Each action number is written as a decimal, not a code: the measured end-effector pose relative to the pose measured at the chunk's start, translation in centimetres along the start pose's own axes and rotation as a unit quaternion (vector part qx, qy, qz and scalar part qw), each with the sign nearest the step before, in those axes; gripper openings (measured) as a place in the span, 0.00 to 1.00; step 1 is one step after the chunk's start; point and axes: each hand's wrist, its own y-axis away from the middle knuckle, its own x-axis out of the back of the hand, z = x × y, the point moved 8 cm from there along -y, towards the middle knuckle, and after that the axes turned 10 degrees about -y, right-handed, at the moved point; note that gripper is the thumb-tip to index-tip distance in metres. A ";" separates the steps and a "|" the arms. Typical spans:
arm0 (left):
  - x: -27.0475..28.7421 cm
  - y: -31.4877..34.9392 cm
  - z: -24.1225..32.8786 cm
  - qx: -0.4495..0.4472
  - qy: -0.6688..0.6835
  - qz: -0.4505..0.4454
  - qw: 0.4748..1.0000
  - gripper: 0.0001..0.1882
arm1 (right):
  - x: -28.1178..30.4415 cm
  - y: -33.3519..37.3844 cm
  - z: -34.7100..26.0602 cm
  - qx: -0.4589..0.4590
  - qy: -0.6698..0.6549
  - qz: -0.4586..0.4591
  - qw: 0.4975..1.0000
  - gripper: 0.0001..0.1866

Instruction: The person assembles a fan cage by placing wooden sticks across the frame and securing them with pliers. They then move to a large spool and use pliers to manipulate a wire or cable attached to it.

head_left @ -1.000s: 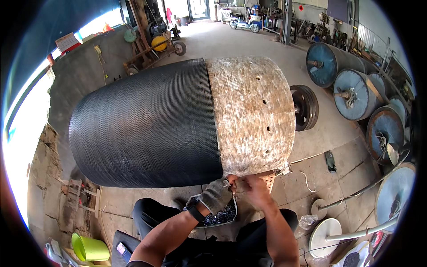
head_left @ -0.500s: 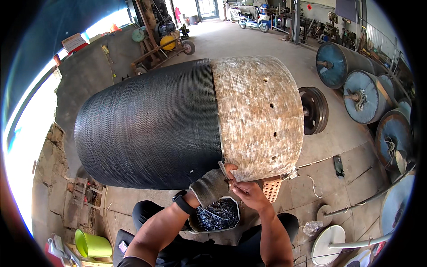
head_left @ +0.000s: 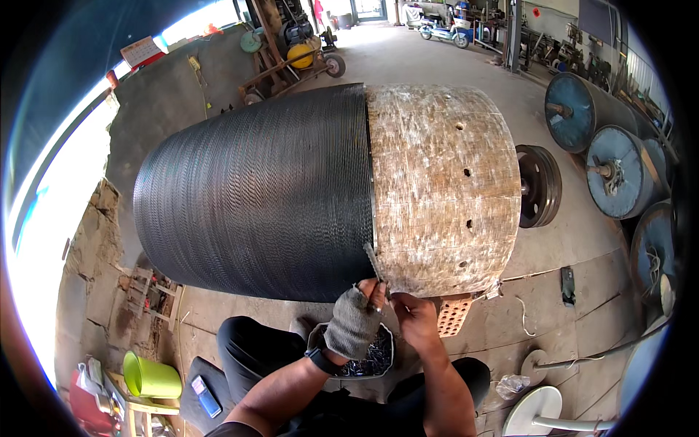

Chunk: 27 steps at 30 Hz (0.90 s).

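A large roller lies across the view. Its left part is covered in fine black ridged rows (head_left: 255, 189), and its right part is a bare, worn brown-and-white surface (head_left: 437, 197) with a line of small holes. Low on the seam between them, my left hand (head_left: 353, 320), in a grey fingerless knit glove, grips a thin greyish flat strip-like tool (head_left: 370, 255) that points up along the seam. Close beside it, my right hand (head_left: 419, 317) is bare, its fingers pinched at the seam; what they hold is too small to make out. Under my left hand stands a tub (head_left: 389, 364) of small dark metal pins.
A perforated orange brick (head_left: 453, 317) stands below the roller's right end, near a dark pulley wheel (head_left: 539, 186). More rollers (head_left: 615, 171) line the right side. At lower left are a lime-green bucket (head_left: 151, 375) and a phone (head_left: 206, 397); a round white stool (head_left: 535, 411) is at lower right.
The whole view has shifted, with the far surroundings now further right. My gloved left hand has turned more upright over the tub, and both hands remain close together at the seam.
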 end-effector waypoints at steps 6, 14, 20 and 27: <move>-0.1 -1.0 -0.6 -0.001 -0.035 0.040 0.999 0.10 | -0.4 -0.2 -0.2 -0.003 0.004 -0.013 1.000 0.06; 0.2 0.0 1.1 -0.035 0.015 0.028 0.999 0.11 | 0.0 -0.4 -1.2 0.008 -0.009 0.023 1.000 0.04; -1.5 0.3 1.6 -0.071 -0.079 0.022 0.994 0.10 | 0.7 -0.2 -2.7 0.041 -0.010 0.041 0.998 0.04; -2.8 -0.4 0.6 -0.023 -0.053 -0.006 0.998 0.09 | 1.1 -0.1 -2.9 0.033 -0.001 0.072 0.997 0.06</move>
